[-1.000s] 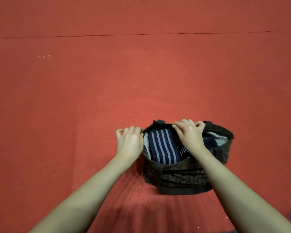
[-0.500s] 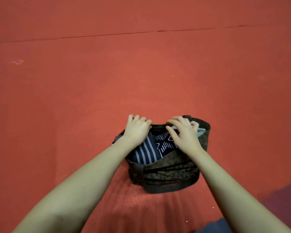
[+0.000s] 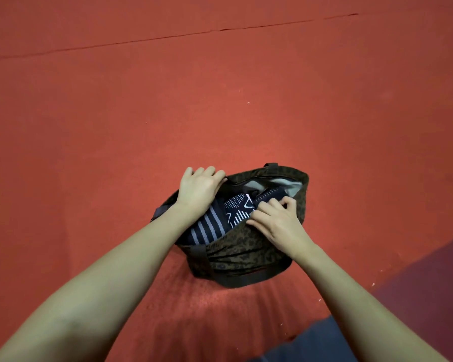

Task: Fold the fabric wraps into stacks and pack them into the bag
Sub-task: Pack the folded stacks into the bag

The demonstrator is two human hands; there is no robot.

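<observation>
Resting on the red carpeted floor (image 3: pixel 220 113): dark brown patterned fabric bag (image 3: pixel 246 254), mouth open | left hand (image 3: pixel 198 189) curls over the bag's far-left rim, gripping it | right hand (image 3: pixel 277 220) pinches the near rim, fingers bent | inside: navy grey-striped folded wrap (image 3: pixel 207 228) beside navy white-patterned folded wrap (image 3: pixel 239 210).

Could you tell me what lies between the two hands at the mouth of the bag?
In the head view, folded dark wraps inside the bag lie between the left hand and right hand.
</observation>
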